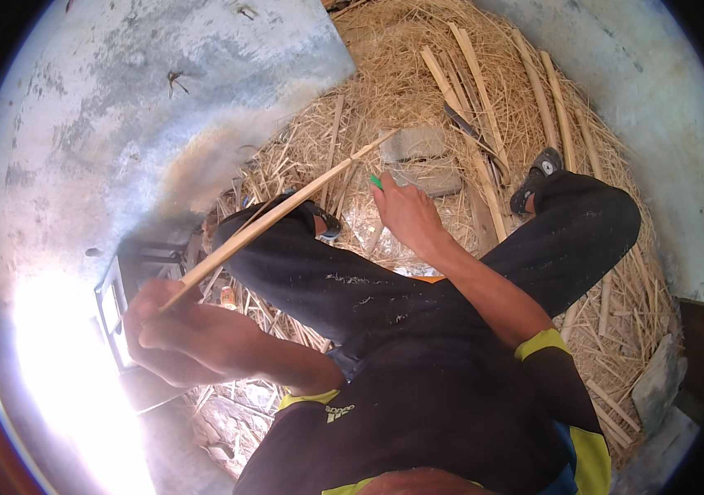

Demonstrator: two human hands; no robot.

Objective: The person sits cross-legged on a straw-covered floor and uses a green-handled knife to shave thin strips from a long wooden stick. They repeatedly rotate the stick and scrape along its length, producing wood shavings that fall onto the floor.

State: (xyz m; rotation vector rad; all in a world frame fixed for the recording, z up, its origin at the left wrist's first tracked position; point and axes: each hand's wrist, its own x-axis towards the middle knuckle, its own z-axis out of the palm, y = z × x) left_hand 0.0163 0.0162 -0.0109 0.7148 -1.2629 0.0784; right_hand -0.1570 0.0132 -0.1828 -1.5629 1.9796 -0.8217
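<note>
My left hand (191,330) is closed round the near end of a long, pale split-wood strip (277,213), probably bamboo. The strip slants up and to the right over my left leg, and its thin far end reaches a grey brick (414,143). My right hand (409,216) is closed just right of the strip, apart from it. A small green end (376,181) sticks out by its thumb; the rest of that thing is hidden in the fist. Both hands are above my spread legs in dark trousers (319,264).
Straw-like shavings (393,62) cover the floor. Several long pale strips (484,91) lie beyond my right foot (540,177), with a dark curved piece (471,132) among them. Pale walls stand at left (203,74) and right (673,157). A stone slab (657,384) is at lower right.
</note>
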